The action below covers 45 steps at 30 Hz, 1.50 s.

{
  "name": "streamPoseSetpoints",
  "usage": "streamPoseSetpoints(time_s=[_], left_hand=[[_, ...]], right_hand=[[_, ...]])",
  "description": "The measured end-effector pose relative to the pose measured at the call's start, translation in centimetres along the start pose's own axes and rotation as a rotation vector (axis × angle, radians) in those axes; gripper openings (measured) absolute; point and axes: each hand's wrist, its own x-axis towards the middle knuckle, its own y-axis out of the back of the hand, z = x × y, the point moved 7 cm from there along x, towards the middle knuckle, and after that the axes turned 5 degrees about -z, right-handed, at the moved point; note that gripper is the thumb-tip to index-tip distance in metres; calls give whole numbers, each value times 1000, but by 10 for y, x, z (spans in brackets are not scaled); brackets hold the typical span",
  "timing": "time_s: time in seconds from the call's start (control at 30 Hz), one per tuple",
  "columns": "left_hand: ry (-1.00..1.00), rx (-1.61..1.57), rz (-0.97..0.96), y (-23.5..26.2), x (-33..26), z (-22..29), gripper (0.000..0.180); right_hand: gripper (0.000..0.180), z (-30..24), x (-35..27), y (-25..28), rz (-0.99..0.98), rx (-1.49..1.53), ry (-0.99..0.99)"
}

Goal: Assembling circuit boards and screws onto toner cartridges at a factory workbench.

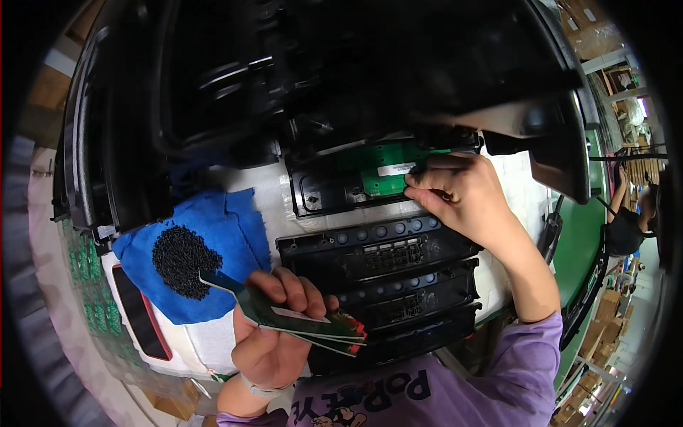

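Observation:
My left hand (274,349) is closed round a small stack of green circuit boards (284,319) with red connectors at one end and a white label on top. Farther off and to the right, my right hand (459,191) has its thumb and fingertips pinched at the edge of another green circuit board (384,183), which also bears a white label. That board lies in a black plastic panel (324,199); its right end is hidden behind my fingers. Nearer to me, several similar black panels (377,252) with round recesses lie in a row.
Small black screws or pins (186,260) lie heaped on a blue cloth (238,220) at the left. Beside it rests a red-edged phone-like device (142,313). Large black plastic housings (341,71) loom over the far side. More green boards (99,292) sit at the far left.

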Motion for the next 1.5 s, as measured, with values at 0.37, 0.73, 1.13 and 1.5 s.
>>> streamPoseSetpoints(time_s=[0.37, 0.73, 1.13, 1.5], left_hand=[[1, 21, 50, -1, 0, -1, 43], [32, 52, 6, -2, 2, -7, 47], [52, -29, 55, 3, 6, -10, 44], [27, -57, 94, 1, 6, -6, 48]], right_hand=[[10, 14, -4, -5, -60, 70, -173], [15, -2, -8, -4, 16, -189, 91], [7, -12, -7, -4, -9, -360, 273], [18, 1, 3, -6, -44, -119, 168]])
